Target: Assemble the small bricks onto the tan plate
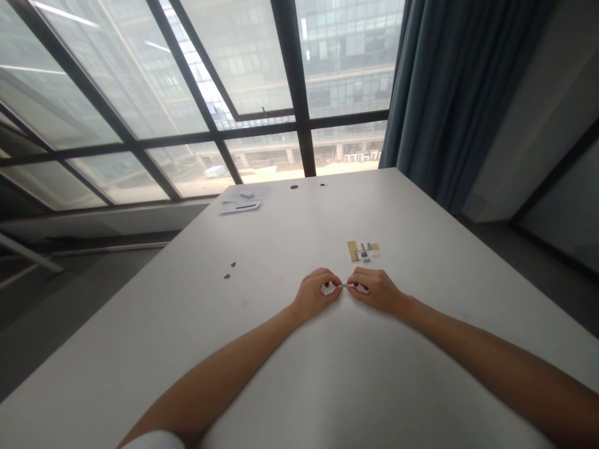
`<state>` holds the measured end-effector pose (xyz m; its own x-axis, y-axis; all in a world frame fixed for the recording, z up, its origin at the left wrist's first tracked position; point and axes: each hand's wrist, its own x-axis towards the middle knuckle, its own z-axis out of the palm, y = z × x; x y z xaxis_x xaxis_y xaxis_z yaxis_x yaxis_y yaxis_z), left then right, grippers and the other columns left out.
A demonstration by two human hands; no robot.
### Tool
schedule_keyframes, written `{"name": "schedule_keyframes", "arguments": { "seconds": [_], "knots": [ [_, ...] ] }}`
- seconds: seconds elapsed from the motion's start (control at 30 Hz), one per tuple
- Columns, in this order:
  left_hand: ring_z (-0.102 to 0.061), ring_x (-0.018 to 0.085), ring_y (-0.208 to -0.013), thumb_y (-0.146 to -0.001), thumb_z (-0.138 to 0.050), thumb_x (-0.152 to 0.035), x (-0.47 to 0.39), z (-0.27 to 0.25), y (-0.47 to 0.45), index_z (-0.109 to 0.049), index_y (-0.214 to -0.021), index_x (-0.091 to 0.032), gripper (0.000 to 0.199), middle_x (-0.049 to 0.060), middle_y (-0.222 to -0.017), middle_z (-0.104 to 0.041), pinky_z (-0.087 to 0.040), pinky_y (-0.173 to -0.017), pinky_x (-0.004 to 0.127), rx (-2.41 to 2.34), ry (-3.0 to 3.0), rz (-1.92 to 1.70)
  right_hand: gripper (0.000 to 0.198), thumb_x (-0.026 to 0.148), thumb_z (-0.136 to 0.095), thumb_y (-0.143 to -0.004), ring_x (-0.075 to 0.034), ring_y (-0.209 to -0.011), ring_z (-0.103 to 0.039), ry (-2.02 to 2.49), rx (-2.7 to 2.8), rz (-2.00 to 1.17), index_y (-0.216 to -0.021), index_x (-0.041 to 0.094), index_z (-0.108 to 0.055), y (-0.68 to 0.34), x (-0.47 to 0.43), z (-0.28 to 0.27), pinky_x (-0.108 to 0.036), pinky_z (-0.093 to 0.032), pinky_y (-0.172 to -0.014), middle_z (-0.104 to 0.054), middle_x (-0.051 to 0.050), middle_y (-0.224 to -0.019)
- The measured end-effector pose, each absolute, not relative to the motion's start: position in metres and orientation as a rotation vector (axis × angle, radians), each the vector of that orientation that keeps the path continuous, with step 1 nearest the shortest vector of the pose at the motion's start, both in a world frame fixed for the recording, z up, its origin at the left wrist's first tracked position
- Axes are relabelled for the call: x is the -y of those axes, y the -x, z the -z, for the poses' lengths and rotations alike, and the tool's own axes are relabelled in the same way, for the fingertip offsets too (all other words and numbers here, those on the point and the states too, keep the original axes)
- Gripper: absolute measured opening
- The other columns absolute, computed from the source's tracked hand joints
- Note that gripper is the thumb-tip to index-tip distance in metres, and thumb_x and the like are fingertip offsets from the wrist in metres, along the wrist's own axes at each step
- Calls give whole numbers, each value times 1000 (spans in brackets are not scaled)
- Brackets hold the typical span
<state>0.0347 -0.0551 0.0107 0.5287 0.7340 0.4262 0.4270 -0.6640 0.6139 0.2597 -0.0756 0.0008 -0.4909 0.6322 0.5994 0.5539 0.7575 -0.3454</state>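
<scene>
My left hand (320, 292) and my right hand (377, 290) meet over the near middle of the white table (299, 231). Between their fingertips is a small light-grey piece (345, 285), pinched at its left end by one hand and at its right end by the other. It is too small to name its kind. Just beyond my right hand lies a group of small yellow pieces (352, 247), with dark grey and black bits (364, 254) among them.
Two small dark pieces (227, 276) lie left of my hands. Papers (241, 207) with a pen-like dark item rest at the far left. A dark round object (294, 186) and a tiny dark item (322, 184) sit near the far edge. Windows and a blue curtain (435, 93) stand beyond.
</scene>
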Motion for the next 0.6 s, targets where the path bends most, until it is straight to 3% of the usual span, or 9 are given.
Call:
{"name": "schedule_keyframes", "arguments": {
  "seconds": [0.4, 0.6],
  "knots": [
    [-55, 14, -74, -88, -58, -21, 53, -9, -32, -68, -88, -19, 10, 3, -81, -64, -42, -63, 23, -980, -2297, -967, 14, 23, -58, -86, -17, -73, -60, 1701, 1905, -92, -87, 21, -72, -313, 48, -20, -26, -38, -64, -70, -3, -85],
    [-53, 13, -72, -88, -57, -20, 53, -9, -32, -69, -88, -19, 12, 3, -80, -65, -41, -65, 24, -991, -2306, -985, 15, 23, -59, -89, -18, -78, -62, 1841, 2020, -123, -82, 21, -72, -306, 51, -12, -26, -33, -63, -73, -4, -88]
  ]
}}
